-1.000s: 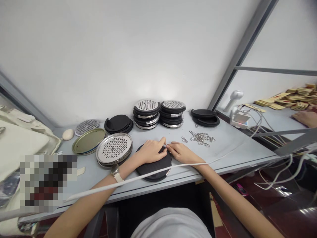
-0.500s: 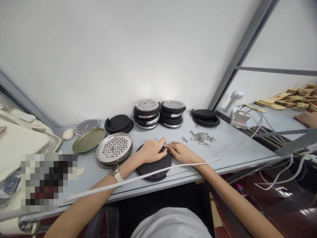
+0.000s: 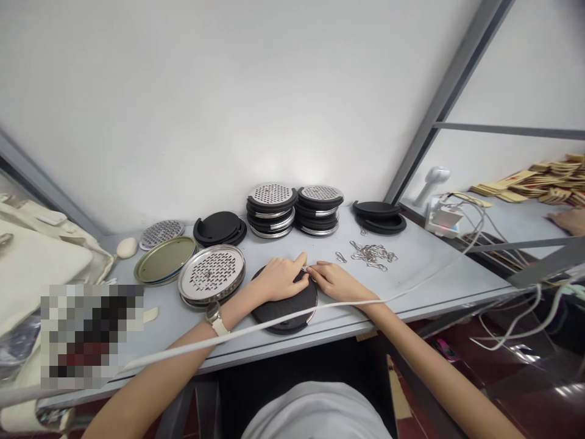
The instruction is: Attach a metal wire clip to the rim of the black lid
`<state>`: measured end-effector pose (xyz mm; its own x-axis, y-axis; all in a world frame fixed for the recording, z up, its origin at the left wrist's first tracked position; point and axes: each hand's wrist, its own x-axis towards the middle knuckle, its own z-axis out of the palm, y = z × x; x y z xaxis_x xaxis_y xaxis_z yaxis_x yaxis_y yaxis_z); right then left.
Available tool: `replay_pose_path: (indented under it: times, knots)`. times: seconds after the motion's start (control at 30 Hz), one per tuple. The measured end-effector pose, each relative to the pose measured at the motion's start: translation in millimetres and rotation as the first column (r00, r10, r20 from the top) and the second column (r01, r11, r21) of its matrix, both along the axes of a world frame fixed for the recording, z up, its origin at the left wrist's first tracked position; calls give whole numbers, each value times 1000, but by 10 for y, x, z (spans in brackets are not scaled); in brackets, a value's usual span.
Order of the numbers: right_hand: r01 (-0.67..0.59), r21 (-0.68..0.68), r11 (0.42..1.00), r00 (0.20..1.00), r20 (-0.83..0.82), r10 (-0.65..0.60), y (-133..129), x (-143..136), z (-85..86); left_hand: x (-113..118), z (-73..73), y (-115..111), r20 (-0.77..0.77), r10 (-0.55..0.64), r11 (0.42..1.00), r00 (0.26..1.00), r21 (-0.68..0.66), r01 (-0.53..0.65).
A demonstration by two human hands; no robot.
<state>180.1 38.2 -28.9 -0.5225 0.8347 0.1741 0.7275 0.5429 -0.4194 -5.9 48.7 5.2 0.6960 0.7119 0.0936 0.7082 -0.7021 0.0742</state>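
A black round disc (image 3: 287,314) with a shiny metal rim lies near the table's front edge. My left hand (image 3: 281,280) rests on its upper part, fingers curled, with index finger and thumb at the far right edge. From the right, my right hand (image 3: 336,281) meets it, thumb and forefinger pinched on a small metal clip (image 3: 304,269) at the disc's edge. The fingertips hide most of that clip. Several loose metal snap clips (image 3: 372,253) lie beyond my right hand. Left of the disc sits a perforated round metal plate (image 3: 211,274).
Two stacks of perforated metal and black discs (image 3: 273,210) stand against the wall. Black round covers (image 3: 379,217) lie at the back right, an olive lid (image 3: 165,259) at left. A white cable (image 3: 274,319) crosses before my forearms. Far right, another person's hand (image 3: 569,221) shows.
My hands stay at the disc's edge, nearly unmoved. The other person's hand at the far right has shifted slightly.
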Motion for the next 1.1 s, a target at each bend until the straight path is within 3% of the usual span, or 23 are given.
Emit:
replay_pose_path:
  times: [1.1]
  knots:
    - [-18, 7, 1000, 1000, -1, 18, -1, 0, 10, 7, 4, -14, -3, 3, 1000, 1000, -20, -3]
